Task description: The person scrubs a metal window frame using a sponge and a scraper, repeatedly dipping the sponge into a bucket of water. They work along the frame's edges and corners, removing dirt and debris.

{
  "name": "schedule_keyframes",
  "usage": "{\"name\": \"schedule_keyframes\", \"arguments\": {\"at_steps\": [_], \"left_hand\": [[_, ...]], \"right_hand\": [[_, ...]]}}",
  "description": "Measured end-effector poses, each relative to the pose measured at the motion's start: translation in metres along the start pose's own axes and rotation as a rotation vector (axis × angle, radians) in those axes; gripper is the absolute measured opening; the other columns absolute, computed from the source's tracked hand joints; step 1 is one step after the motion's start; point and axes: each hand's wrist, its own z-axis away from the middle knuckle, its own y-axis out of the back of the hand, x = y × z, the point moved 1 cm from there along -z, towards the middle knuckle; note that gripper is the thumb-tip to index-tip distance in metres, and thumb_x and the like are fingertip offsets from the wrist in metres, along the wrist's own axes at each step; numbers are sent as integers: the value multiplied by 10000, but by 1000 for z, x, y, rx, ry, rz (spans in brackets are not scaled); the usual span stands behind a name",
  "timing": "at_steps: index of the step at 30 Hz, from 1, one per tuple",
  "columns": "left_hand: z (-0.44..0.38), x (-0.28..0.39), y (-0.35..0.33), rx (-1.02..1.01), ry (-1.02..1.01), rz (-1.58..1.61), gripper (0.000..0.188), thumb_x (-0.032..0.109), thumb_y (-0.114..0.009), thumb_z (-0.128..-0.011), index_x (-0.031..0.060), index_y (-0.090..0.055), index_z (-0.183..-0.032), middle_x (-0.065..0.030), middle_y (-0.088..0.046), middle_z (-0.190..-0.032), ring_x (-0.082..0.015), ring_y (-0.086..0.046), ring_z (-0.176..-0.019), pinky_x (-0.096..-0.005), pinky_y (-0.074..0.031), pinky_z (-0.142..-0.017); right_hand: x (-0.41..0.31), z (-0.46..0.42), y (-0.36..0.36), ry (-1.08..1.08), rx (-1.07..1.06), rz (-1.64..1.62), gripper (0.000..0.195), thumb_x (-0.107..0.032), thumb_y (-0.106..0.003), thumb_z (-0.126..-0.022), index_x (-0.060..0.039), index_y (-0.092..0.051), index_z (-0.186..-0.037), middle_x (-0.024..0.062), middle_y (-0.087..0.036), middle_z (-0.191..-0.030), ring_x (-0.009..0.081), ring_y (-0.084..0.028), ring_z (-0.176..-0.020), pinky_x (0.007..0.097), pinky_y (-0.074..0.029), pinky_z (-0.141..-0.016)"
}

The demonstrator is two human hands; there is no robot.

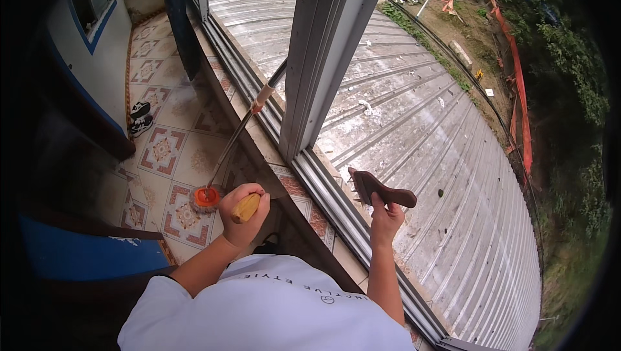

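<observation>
My left hand [242, 217] is closed around a yellow wooden handle [246, 208], whose end points up at me. Past the fist a thin, dark, blade-like part seems to extend over the sill; its exact shape is unclear. Out over the window track, my right hand [387, 220] grips a dark brown brush [376, 187] between thumb and fingers. Its bristles face left and its handle points right. Just left of my left hand is an orange mop head [207, 197] on the floor, its pole [262, 98] leaning against the window frame.
A thick metal window post [313, 60] rises between my hands' far sides. Below the open window lies a corrugated metal roof [436, 157] with scattered debris. Black-and-white shoes [140, 118] stand by the left wall. A dark curtain [180, 16] hangs farther ahead, and a blue panel [97, 256] is at lower left.
</observation>
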Motion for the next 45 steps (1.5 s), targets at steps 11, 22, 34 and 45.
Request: {"name": "schedule_keyframes", "arguments": {"at_steps": [11, 22, 34, 45], "left_hand": [[22, -105, 29, 58, 250, -342, 109, 89, -636, -726, 70, -571, -811, -105, -572, -795, -308, -577, -727, -375, -464, -628], [74, -174, 43, 19, 491, -437, 106, 103, -618, -704, 91, -582, -802, -110, -584, -800, -339, -571, -747, -408, -465, -632], [89, -215, 54, 23, 592, -517, 133, 81, -633, -682, 86, -590, -808, -123, -595, -811, -353, -574, -761, -420, -465, -630], [117, -237, 70, -42, 720, -598, 168, 82, -651, -667, 85, -583, -821, -127, -598, -816, -349, -579, -775, -421, -468, -637]], "right_hand": [[23, -22, -83, 327, -172, 295, 129, -52, -670, -800, -51, -653, -928, 60, -611, -753, 133, -568, -686, 268, -446, -623], [67, -51, -136, 448, -231, 779, 182, -194, -688, -781, -25, -663, -844, 177, -637, -754, 342, -618, -696, 384, -479, -633], [66, -59, -125, 443, -284, 809, 114, -163, -678, -763, -68, -632, -807, 140, -593, -714, 342, -580, -671, 424, -450, -593], [58, -59, -131, 437, -314, 942, 179, -187, -684, -748, -40, -588, -714, 159, -578, -684, 362, -572, -647, 460, -445, -580]]}}
